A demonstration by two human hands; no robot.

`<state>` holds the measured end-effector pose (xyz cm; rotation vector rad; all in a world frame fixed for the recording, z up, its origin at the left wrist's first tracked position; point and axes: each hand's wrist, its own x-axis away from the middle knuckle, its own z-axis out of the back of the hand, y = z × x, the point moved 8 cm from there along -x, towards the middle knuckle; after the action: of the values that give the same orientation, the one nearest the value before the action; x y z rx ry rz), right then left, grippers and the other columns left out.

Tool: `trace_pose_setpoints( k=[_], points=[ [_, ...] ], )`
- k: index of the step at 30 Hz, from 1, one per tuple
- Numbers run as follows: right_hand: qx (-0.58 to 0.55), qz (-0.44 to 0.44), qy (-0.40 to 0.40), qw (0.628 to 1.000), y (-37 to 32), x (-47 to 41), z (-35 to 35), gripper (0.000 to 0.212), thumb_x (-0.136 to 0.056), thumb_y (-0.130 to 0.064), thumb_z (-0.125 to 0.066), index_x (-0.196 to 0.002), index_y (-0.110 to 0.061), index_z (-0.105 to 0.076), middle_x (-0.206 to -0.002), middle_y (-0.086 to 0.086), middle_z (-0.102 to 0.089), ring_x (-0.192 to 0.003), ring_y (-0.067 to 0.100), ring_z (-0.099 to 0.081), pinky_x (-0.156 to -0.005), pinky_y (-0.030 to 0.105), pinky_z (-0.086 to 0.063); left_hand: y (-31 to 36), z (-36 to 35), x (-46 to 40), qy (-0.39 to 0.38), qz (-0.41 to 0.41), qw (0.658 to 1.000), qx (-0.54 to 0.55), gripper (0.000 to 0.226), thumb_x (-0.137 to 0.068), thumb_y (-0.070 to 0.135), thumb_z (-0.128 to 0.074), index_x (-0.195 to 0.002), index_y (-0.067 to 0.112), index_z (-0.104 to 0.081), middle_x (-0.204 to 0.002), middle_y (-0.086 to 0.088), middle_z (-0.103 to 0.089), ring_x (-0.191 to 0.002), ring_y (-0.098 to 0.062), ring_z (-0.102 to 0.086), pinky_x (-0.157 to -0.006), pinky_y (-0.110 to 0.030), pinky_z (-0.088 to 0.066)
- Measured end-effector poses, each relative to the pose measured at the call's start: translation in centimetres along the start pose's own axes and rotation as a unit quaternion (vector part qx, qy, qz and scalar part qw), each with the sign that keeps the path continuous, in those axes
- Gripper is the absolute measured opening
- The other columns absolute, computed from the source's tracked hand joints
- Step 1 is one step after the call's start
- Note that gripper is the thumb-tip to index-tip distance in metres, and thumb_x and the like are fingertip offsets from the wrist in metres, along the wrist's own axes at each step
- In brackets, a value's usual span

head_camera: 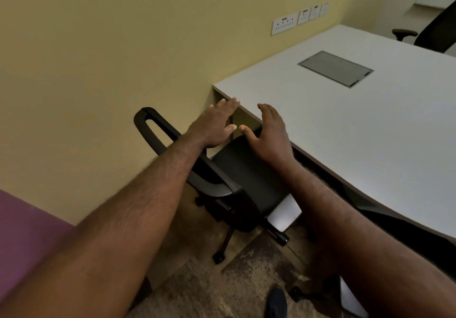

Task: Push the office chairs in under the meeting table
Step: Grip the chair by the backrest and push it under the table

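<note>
Both hands, left (217,125) and right (270,132), hover with fingers spread over the chair (249,182), hiding its seat front. Its right side disappears under the white table (357,125); yellow wall (123,46) behind, speckled carpet (209,290) below.

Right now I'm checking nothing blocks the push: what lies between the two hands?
In the head view, only a narrow gap separates left hand and right hand; through it show the black office chair seat and table edge.
</note>
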<state>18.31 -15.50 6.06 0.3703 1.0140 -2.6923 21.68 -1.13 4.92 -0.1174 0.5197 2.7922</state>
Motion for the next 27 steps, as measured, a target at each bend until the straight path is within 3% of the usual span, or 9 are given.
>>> trace_pose_setpoints(
  k=[6, 12, 21, 27],
  points=[
    [-0.004, 0.013, -0.022, 1.0, -4.2, 0.6, -2.6, 0.074, -0.09, -0.052, -0.056, -0.148, -0.012, -0.032, -0.152, 0.01, -0.035, -0.14, 0.026, -0.031, -0.114, 0.048, -0.03, -4.0, 2.0, 2.0, 0.014, 0.032, 0.999, -0.005, 0.065, -0.096, 0.027, -0.055, -0.153, 0.021, -0.024, -0.161, 0.002, -0.02, -0.148, -0.021, -0.015, -0.118, -0.044, -0.02],
    [0.008, 0.015, -0.061, 0.998, -7.8, 2.0, -5.8, 0.075, -0.09, -0.051, -0.057, -0.149, -0.016, -0.027, -0.154, 0.006, -0.032, -0.14, 0.025, -0.03, -0.112, 0.046, -0.033, -9.0, 3.0, 4.4, 0.021, 0.057, 0.998, 0.007, 0.052, -0.096, 0.026, -0.056, -0.145, 0.018, -0.041, -0.153, -0.005, -0.038, -0.142, -0.024, -0.031, -0.114, -0.042, -0.028],
    [-0.011, 0.023, -0.163, 0.986, -11.0, 5.1, -10.7, 0.077, -0.09, -0.047, -0.06, -0.15, -0.016, -0.023, -0.148, 0.006, -0.037, -0.133, 0.023, -0.036, -0.109, 0.039, -0.033, -15.0, 3.1, 7.4, 0.052, 0.101, 0.993, 0.029, 0.03, -0.095, 0.029, -0.056, -0.122, 0.016, -0.06, -0.126, -0.003, -0.061, -0.116, -0.022, -0.055, -0.096, -0.038, -0.043],
    [0.033, 0.032, -0.19, 0.981, -11.1, 6.7, -13.0, 0.07, -0.088, -0.045, -0.063, -0.142, -0.014, -0.033, -0.137, 0.008, -0.046, -0.123, 0.025, -0.045, -0.102, 0.04, -0.043, -16.8, 2.6, 8.6, 0.081, 0.114, 0.99, 0.024, 0.021, -0.095, 0.03, -0.058, -0.111, 0.016, -0.062, -0.112, -0.002, -0.058, -0.092, -0.018, -0.057, -0.079, -0.034, -0.045]
  ],
)
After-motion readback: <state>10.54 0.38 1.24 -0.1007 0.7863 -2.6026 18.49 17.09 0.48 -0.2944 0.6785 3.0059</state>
